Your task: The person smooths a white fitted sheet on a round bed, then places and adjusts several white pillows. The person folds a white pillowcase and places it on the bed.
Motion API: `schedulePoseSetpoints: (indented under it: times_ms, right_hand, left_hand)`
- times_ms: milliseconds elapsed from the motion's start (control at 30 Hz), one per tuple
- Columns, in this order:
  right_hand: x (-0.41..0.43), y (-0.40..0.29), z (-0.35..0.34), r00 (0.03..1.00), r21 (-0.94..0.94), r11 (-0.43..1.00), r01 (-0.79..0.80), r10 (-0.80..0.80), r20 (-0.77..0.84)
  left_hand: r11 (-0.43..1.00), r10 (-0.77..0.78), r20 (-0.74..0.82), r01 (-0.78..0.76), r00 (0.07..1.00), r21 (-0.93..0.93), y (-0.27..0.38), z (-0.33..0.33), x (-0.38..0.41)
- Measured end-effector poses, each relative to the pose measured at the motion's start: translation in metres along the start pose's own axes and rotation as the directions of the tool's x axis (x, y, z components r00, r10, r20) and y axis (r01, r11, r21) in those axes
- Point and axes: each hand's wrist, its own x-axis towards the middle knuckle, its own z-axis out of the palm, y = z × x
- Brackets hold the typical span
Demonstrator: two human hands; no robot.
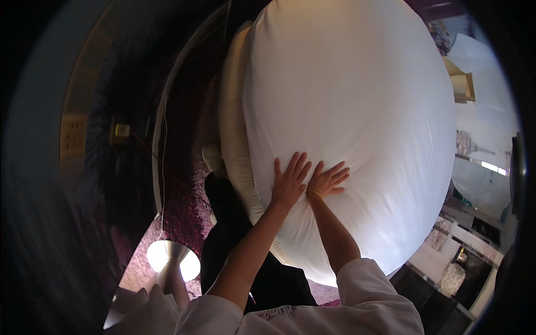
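Observation:
A bed mattress under a smooth white fitted sheet fills the middle of the head view. My left hand lies flat on the sheet near the mattress's left edge, its fingers spread. Just to the right of it my right hand, with a thin yellow band at the wrist, presses palm down on the same sheet, fingers apart. Creases run in the cloth around both hands. Neither hand holds anything. A pale padded bed frame edge shows along the mattress's left side.
A lit lamp stands on the purple carpet at lower left, its white cord running upward. A plug with a red cable sits in a wall socket at left. Shelves with various items line the right side.

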Motion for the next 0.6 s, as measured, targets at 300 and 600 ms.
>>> schedulePoseSetpoints:
  times_ms: [300,600]
  right_hand:
    - [-0.01,-0.004,0.007,0.999,-0.011,1.0,0.003,-0.004,-0.046]
    - [-0.004,-0.003,0.006,0.999,-0.015,1.0,-0.026,0.027,0.037]
  left_hand:
    - [1.0,-0.015,-0.068,0.013,0.998,-0.026,-0.011,0.016,-0.007]
    - [0.99,-0.05,0.016,0.047,0.999,0.132,-0.009,0.017,-0.001]
